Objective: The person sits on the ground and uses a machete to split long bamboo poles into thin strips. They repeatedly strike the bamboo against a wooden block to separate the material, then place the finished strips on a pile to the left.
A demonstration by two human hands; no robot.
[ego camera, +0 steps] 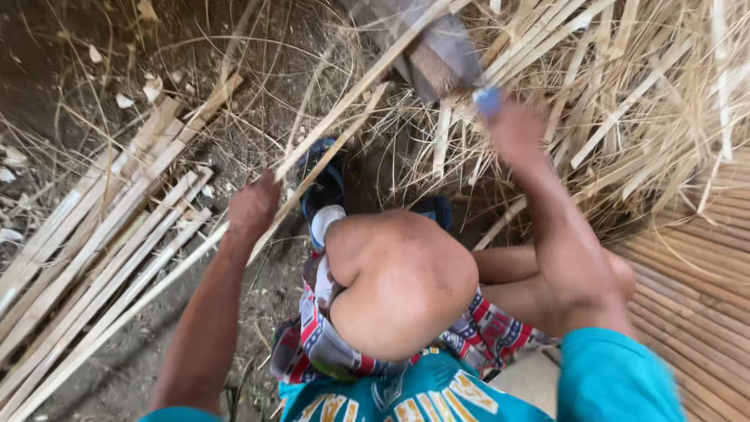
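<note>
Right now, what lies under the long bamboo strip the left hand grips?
Under the bamboo strip held by the left hand lie bare dirt ground, dry shavings and a blue sandal. The foot in it is mostly hidden by the raised knee.

Floor: bare brown dirt [55, 47], littered with dry chips.
Right: woven bamboo mat [695, 297].
Far right: heap of straw [664, 101].
Light: daylight.

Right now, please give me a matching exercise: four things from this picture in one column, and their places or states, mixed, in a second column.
Things:
1. left hand
2. right hand
3. cleaver blade
4. pile of split strips

Places or states:
A. lying on the ground at the left
B. raised, blurred, at the top
C. closed on a blue handle
D. holding a long bamboo strip

Pairs: 1-D, 2-C, 3-B, 4-A
</note>
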